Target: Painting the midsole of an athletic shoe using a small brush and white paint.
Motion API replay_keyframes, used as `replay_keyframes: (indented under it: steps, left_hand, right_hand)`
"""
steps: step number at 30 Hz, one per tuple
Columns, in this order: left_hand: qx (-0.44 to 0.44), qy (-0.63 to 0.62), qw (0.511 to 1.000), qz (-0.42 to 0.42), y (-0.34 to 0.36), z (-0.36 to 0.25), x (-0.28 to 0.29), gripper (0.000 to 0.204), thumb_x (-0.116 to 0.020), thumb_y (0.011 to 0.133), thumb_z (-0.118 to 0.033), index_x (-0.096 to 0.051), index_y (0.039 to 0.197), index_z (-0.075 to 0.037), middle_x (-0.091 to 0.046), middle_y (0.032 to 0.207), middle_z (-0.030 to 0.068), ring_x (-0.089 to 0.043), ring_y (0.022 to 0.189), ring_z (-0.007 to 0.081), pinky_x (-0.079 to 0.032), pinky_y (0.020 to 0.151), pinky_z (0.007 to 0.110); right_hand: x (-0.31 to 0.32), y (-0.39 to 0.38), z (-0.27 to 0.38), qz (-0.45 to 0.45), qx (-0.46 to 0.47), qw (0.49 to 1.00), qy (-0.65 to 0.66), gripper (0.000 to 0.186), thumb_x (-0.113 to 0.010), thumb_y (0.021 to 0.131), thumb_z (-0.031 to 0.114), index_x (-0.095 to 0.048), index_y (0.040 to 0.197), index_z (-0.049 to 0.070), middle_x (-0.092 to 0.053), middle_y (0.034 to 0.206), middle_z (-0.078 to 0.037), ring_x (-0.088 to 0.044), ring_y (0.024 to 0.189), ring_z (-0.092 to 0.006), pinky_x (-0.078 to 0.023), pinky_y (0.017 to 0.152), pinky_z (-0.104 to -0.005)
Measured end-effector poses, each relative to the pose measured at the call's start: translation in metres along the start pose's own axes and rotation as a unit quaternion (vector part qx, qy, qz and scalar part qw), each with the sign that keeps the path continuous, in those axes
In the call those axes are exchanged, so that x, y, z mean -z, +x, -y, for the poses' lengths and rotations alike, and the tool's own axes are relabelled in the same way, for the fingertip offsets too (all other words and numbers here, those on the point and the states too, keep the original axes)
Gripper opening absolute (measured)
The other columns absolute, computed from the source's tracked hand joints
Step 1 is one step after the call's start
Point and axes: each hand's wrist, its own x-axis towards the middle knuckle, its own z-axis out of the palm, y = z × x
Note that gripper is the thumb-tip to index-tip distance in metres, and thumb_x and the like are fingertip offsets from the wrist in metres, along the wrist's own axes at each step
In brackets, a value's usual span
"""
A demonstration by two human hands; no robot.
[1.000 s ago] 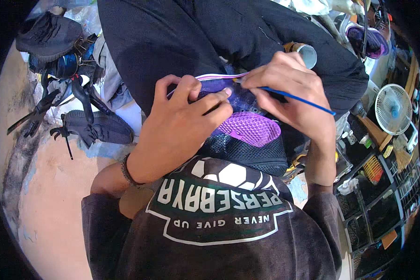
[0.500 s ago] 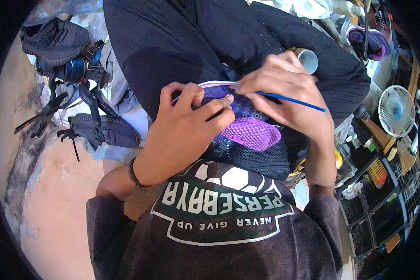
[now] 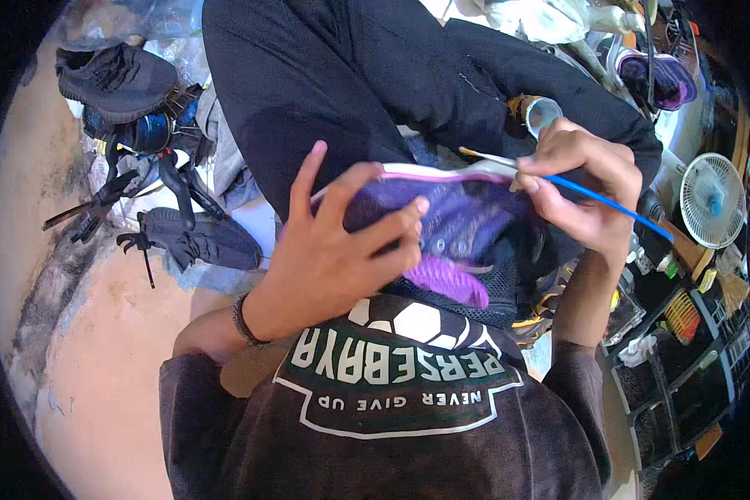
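My left hand (image 3: 341, 242) grips a purple mesh shoe (image 3: 466, 217) with a white and pink sole edge, held sideways over my lap. My right hand (image 3: 583, 183) pinches a thin blue-handled brush (image 3: 612, 205); its tip points up and left, just above the sole's white edge. A purple honeycomb-textured piece (image 3: 450, 283) hangs at the shoe's lower side, over dark mesh. A small round container (image 3: 543, 114) sits by my leg, just beyond my right hand.
Black shoes (image 3: 112, 83) and black clamps (image 3: 179, 187) lie at the left. Another purple shoe (image 3: 658, 79) is at the upper right. A white fan (image 3: 710, 200) and dark racks (image 3: 675, 375) with assorted items line the right side.
My right hand has moved right and lifted the brush tip away from the shoe's surface. The shoe is tilted, showing more of its laceless upper, and my left fingers have spread along it.
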Motion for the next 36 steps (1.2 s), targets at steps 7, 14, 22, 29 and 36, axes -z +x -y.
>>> replay_keyframes:
  steps: [7, 14, 22, 29, 36]
  left_hand:
    - [-0.062, 0.035, 0.997, -0.003, -0.005, -0.017, 0.006, 0.009, -0.078, 0.078, -0.029, -0.07, 0.082, -0.026, -0.069, 0.122, -0.0202, -0.051, 0.132, 0.0309, -0.017, 0.118, 0.076]
    - [-0.088, 0.076, 0.993, 0.033, 0.0, -0.032, 0.014, 0.007, -0.077, 0.081, -0.029, -0.075, 0.088, -0.031, -0.071, 0.119, -0.0212, -0.051, 0.133, 0.0307, -0.015, 0.119, 0.075]
    - [-0.074, 0.09, 0.993, 0.024, 0.004, -0.044, 0.012, 0.009, -0.078, 0.082, -0.027, -0.077, 0.09, -0.031, -0.073, 0.118, -0.0206, -0.051, 0.132, 0.0287, -0.012, 0.119, 0.075]
    - [-0.06, 0.083, 0.994, 0.021, -0.001, -0.047, 0.01, 0.011, -0.079, 0.082, -0.026, -0.078, 0.092, -0.031, -0.073, 0.118, -0.0203, -0.051, 0.13, 0.0279, -0.012, 0.119, 0.074]
    - [-0.08, 0.081, 0.993, 0.0, -0.001, -0.039, 0.008, 0.009, -0.077, 0.081, -0.029, -0.077, 0.089, -0.031, -0.071, 0.122, -0.0217, -0.053, 0.128, 0.0261, -0.016, 0.117, 0.076]
  right_hand:
    - [-0.042, 0.001, 0.01, 0.081, -0.067, 0.994, 0.027, 0.028, -0.063, 0.101, 0.028, -0.069, 0.104, 0.001, -0.071, 0.082, -0.019, -0.074, 0.077, -0.0315, -0.056, 0.067, -0.0394]
    - [-0.057, -0.008, 0.008, 0.113, -0.08, 0.988, -0.062, 0.055, -0.076, 0.086, 0.055, -0.075, 0.086, 0.0, -0.07, 0.071, -0.021, -0.072, 0.07, -0.039, -0.057, 0.067, -0.0443]
    - [-0.051, -0.022, -0.004, 0.075, -0.072, 0.995, 0.003, 0.044, -0.076, 0.087, 0.044, -0.077, 0.088, 0.0, -0.071, 0.071, -0.019, -0.074, 0.069, -0.034, -0.056, 0.065, -0.0382]
    - [-0.044, -0.025, -0.01, 0.09, -0.066, 0.987, 0.113, 0.034, -0.076, 0.084, 0.028, -0.076, 0.097, -0.003, -0.075, 0.081, -0.02, -0.076, 0.077, -0.0305, -0.058, 0.071, -0.0358]
    - [-0.029, -0.027, -0.017, 0.144, -0.041, 0.978, 0.146, 0.042, -0.075, 0.079, 0.021, -0.073, 0.111, -0.005, -0.077, 0.092, -0.019, -0.077, 0.086, -0.026, -0.059, 0.081, -0.0344]
